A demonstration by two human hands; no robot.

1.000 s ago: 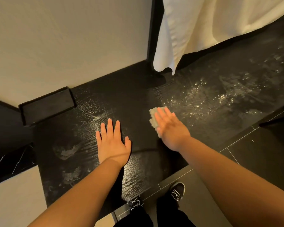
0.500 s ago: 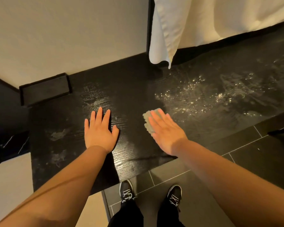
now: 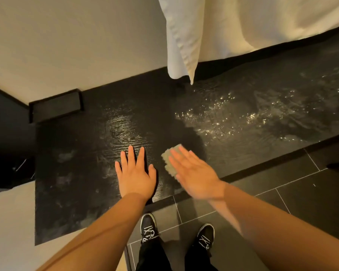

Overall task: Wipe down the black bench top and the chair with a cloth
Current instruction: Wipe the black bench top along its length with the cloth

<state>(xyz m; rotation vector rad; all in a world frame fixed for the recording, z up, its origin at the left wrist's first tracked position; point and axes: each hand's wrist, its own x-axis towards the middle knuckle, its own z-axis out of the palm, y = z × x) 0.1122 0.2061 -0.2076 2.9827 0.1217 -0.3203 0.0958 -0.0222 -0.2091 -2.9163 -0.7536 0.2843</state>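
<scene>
Right hand presses the cloth flat-fingered onto the wet table to wipe; beside the cloth, left hand lies spread, bracing.

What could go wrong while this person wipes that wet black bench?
The left hand presses flat on the damp bench top, so it might slip. The cloth under the right hand is small and the beads of water to its right are many, so it may only smear them. The white fabric hangs down near the wet patch and could get damp.
</scene>
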